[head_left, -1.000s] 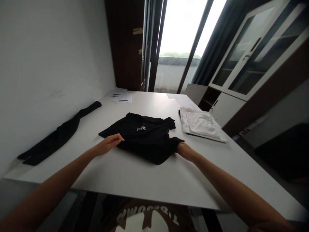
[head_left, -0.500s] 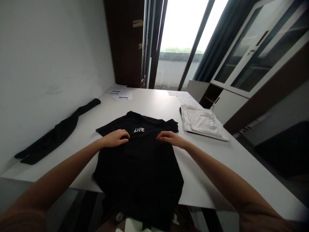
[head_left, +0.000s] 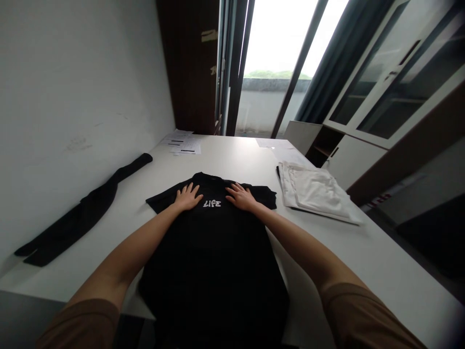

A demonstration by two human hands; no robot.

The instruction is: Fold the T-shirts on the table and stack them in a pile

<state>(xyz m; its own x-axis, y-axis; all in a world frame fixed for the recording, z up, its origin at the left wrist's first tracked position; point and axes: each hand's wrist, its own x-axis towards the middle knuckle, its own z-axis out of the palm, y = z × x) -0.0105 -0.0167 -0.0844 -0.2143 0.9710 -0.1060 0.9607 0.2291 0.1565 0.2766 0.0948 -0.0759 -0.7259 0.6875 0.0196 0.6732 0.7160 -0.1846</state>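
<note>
While our bare left hand and right hand lie flat on a smooth black short-sleeved fabric shirt, we grasp nothing; each grip is splayed.

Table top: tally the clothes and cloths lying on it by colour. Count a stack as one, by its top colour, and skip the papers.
Black: 2 (the shirt under the left hand and right hand; the long cloth by the wall)
White: 1 (the stack on the right)
Total: 3
</note>
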